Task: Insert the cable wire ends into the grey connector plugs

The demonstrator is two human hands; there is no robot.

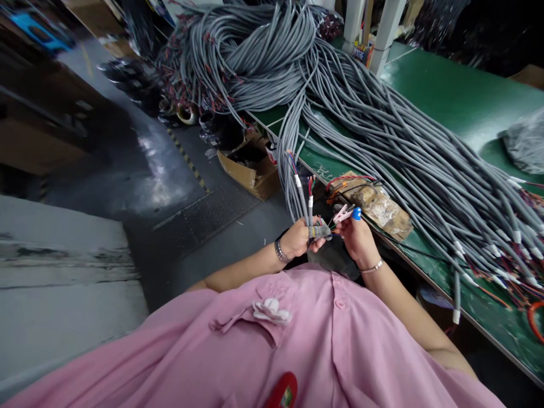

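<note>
My left hand (300, 238) is closed around the ends of two or three grey cables (302, 195) that stand upright, with white bands and coloured wire tips at the top. My right hand (356, 237) sits just right of it, fingers pinched on thin coloured wires fanning out of a cable end (322, 229), with a pink and blue tool (349, 213) at its fingertips. Both hands hover in front of my pink shirt, beside the edge of the green bench (446, 96).
A large heap of grey cables (374, 130) covers the bench and hangs off its left end. A worn brown block with red wires (376, 204) lies near the bench edge. An open cardboard box (250, 164) stands on the floor. A grey bag (525, 141) lies far right.
</note>
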